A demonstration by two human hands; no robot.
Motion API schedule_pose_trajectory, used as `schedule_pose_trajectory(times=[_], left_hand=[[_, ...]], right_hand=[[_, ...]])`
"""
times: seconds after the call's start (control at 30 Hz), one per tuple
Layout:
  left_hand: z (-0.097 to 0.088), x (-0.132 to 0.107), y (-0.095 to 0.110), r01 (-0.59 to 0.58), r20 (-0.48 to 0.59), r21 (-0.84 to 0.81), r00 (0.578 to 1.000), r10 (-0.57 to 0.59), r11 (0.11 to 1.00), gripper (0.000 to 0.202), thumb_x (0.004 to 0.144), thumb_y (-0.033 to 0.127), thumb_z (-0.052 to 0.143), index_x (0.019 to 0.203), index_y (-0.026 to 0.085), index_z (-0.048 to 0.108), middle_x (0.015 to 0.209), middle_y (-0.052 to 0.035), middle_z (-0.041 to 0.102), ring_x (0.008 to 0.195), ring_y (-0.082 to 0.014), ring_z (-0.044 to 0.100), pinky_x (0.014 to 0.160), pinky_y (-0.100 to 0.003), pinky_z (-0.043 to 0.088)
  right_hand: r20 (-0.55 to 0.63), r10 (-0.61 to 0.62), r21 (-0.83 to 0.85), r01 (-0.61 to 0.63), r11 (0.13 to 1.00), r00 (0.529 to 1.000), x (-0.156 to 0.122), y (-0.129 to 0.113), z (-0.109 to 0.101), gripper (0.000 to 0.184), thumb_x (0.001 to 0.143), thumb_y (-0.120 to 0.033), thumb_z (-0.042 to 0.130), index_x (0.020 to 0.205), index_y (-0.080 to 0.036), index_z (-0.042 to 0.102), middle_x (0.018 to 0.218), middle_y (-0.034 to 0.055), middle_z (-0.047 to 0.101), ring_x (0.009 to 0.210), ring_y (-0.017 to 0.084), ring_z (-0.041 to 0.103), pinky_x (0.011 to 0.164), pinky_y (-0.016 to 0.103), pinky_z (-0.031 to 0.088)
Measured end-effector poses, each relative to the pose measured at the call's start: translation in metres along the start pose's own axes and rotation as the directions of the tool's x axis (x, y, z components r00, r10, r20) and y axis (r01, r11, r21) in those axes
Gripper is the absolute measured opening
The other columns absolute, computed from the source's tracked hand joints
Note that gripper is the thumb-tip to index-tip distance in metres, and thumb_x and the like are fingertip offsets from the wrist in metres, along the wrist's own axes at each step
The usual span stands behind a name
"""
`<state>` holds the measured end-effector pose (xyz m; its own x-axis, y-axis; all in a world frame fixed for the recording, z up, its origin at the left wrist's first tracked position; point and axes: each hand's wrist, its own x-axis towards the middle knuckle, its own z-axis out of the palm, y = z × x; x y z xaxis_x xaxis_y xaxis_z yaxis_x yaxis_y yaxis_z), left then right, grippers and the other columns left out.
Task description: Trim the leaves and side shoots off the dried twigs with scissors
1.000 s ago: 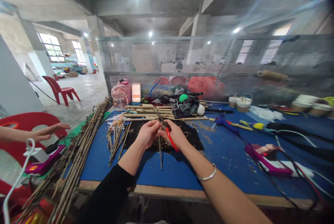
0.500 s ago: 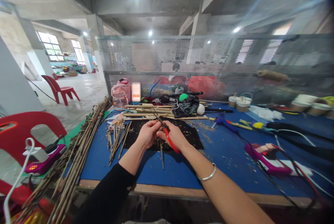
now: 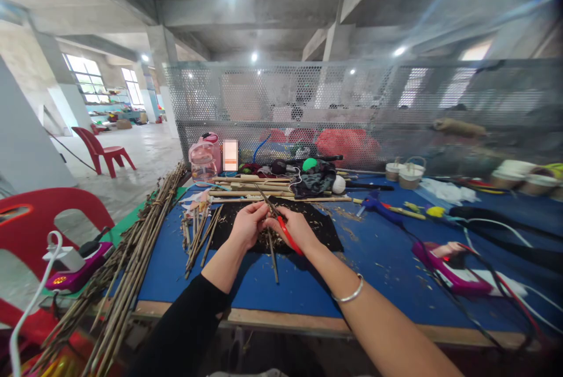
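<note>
My right hand (image 3: 297, 230) is closed around red-handled scissors (image 3: 289, 237), their dark blades pointing up and to the left. Close against it, my left hand (image 3: 247, 226) pinches a thin brown stick (image 3: 273, 260) whose lower end sticks out below the hands toward me. The fingertips and the blades partly hide where the stick meets the scissors. Under both hands lies a black cloth (image 3: 323, 230) strewn with pale shavings. Short cut sticks (image 3: 203, 241) rest to the left of the cloth.
A long bundle of sticks (image 3: 132, 260) lies along the table's left edge. Behind the hands are bamboo rods (image 3: 246, 193) and a dark patterned cloth bundle (image 3: 314, 182). A blue glue gun (image 3: 380, 208) and a purple power strip (image 3: 453, 274) with cables sit on the right.
The stick's lower end has swung slightly to the right. Both hands stay together in nearly the same place, and the scissors remain in the right hand.
</note>
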<state>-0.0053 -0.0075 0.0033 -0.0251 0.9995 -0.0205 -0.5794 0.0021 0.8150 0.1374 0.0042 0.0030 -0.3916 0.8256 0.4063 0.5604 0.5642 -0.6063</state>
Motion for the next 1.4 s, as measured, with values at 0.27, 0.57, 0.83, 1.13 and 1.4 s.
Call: schedule_pose_trajectory(times=[0.27, 0.57, 0.83, 1.13, 1.4], left_hand=[[0.0008, -0.0011, -0.0004, -0.033, -0.001, 0.054, 0.999, 0.033, 0.998, 0.036, 0.049, 0.032, 0.081, 0.071, 0.01, 0.064, 0.062, -0.0012, 0.06, 0.053, -0.0069, 0.053, 0.054, -0.019, 0.042], [0.0004, -0.0037, 0.0021, 0.09, 0.062, 0.1, 0.993, -0.097, 0.991, 0.031, 0.055, 0.03, 0.078, 0.077, 0.011, 0.066, 0.061, 0.0002, 0.059, 0.045, -0.0017, 0.046, 0.049, -0.016, 0.041], [0.0001, -0.0029, -0.0018, 0.088, 0.01, 0.175, 0.996, -0.091, 0.981, 0.035, 0.051, 0.03, 0.079, 0.079, 0.011, 0.068, 0.064, -0.0021, 0.062, 0.045, -0.0041, 0.049, 0.044, -0.017, 0.04], [0.0009, -0.0033, -0.0009, 0.057, -0.022, 0.186, 0.998, -0.054, 0.981, 0.035, 0.051, 0.03, 0.079, 0.076, 0.01, 0.068, 0.064, -0.0025, 0.062, 0.046, -0.0044, 0.049, 0.045, -0.018, 0.041], [0.0007, -0.0039, 0.0003, 0.06, -0.043, 0.175, 0.998, -0.054, 0.983, 0.033, 0.051, 0.03, 0.079, 0.074, 0.01, 0.067, 0.063, -0.0019, 0.061, 0.045, -0.0039, 0.049, 0.044, -0.017, 0.041]], right_hand=[[0.045, 0.0, -0.025, 0.001, 1.0, 0.999, -0.0005, -0.0014, -0.0032, 0.04, 0.074, -0.049, 0.056, 0.105, -0.023, 0.056, 0.086, 0.0039, 0.066, 0.069, 0.016, 0.059, 0.063, 0.024, 0.042], [0.006, 0.044, -0.006, -0.044, 0.999, 0.999, 0.0027, 0.0055, -0.0025, 0.038, 0.078, -0.05, 0.051, 0.1, -0.02, 0.059, 0.083, 0.006, 0.067, 0.07, 0.018, 0.061, 0.063, 0.024, 0.042], [0.078, 0.041, 0.001, -0.041, 0.999, 0.996, 0.0007, 0.0018, -0.0055, 0.04, 0.074, -0.05, 0.055, 0.102, -0.022, 0.053, 0.076, 0.0013, 0.063, 0.063, 0.014, 0.055, 0.058, 0.023, 0.04], [0.034, 0.007, 0.071, -0.009, 0.997, 0.999, 0.0002, 0.0002, -0.0021, 0.042, 0.077, -0.053, 0.051, 0.099, -0.017, 0.058, 0.073, 0.0029, 0.063, 0.058, 0.013, 0.053, 0.056, 0.022, 0.039], [0.034, 0.03, -0.036, -0.029, 0.999, 0.999, 0.0012, 0.0026, -0.0001, 0.043, 0.078, -0.055, 0.049, 0.098, -0.019, 0.059, 0.072, 0.0033, 0.063, 0.059, 0.014, 0.056, 0.055, 0.022, 0.038]])
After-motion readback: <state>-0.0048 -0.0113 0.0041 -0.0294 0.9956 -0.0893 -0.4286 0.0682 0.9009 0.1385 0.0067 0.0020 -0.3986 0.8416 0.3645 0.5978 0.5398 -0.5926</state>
